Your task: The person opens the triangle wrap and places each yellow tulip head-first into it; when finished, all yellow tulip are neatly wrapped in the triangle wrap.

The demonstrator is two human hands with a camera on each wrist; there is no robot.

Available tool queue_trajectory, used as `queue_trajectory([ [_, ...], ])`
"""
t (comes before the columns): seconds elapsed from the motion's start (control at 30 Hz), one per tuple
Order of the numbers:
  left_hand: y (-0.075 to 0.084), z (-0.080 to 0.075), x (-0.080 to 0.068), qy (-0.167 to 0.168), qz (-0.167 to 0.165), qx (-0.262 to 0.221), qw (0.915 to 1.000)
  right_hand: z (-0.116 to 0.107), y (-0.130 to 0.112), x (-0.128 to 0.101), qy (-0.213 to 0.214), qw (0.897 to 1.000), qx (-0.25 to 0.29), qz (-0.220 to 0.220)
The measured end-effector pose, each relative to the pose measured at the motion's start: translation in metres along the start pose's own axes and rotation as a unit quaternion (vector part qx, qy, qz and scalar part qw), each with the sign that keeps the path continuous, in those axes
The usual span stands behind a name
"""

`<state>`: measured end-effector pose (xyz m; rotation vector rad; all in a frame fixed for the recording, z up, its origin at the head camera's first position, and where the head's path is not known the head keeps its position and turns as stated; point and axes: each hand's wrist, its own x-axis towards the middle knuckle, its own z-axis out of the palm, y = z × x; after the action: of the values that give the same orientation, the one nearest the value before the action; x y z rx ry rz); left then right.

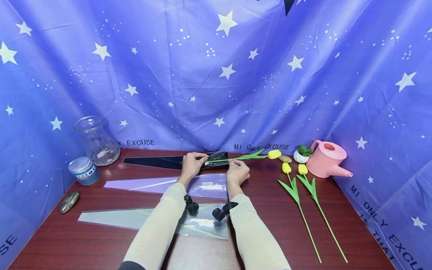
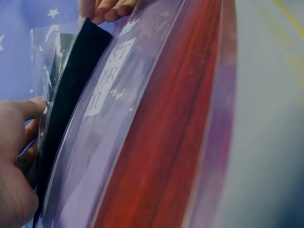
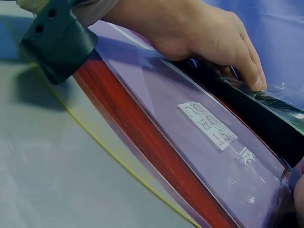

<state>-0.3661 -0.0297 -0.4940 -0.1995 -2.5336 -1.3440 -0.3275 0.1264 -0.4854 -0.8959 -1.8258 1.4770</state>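
A black flower sleeve with a clear front lies at the back of the table. My left hand pinches its clear film partway along; the left wrist view shows those fingertips on the film. At the sleeve's wide right end, my right hand pinches the stem of a yellow tulip. The lower stem lies within the sleeve, while the leaves and bloom stick out to the right. Only fingers of the right hand show in the left wrist view. Nearer lie a lilac sleeve and a grey sleeve.
Two more yellow tulips lie at the right. Behind them stand a pink watering can and a small potted plant, beside a tan stone. Leftward are a glass vase, a lidded jar and a dark stone.
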Motion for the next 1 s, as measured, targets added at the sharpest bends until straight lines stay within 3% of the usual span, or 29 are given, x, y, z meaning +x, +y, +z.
queue_trajectory([
  [0.2,0.003,-0.003,0.002,-0.009,-0.01,0.007,0.9999,-0.013,0.002,0.009,-0.044,0.998,-0.004,-0.035],
  [0.33,0.005,-0.003,0.003,-0.014,-0.006,0.012,0.9998,-0.039,-0.002,0.043,-0.098,0.99,0.01,-0.104],
  [0.47,0.004,0.002,0.002,-0.023,0.0,0.014,0.9996,-0.078,-0.007,0.096,-0.152,0.971,-0.016,-0.184],
  [0.6,0.001,0.004,0.002,-0.025,0.01,0.022,0.9994,-0.108,-0.008,0.141,-0.201,0.952,-0.093,-0.209],
  [0.67,0.001,0.004,0.002,-0.022,0.015,0.023,0.9994,-0.116,-0.006,0.158,-0.236,0.938,-0.139,-0.212],
  [0.87,0.004,0.001,0.001,-0.022,0.018,0.026,0.9993,-0.122,0.006,0.18,-0.336,0.892,-0.222,-0.206],
  [1.0,0.006,-0.002,0.001,-0.027,0.016,0.024,0.9992,-0.117,0.009,0.182,-0.357,0.876,-0.234,-0.225],
])
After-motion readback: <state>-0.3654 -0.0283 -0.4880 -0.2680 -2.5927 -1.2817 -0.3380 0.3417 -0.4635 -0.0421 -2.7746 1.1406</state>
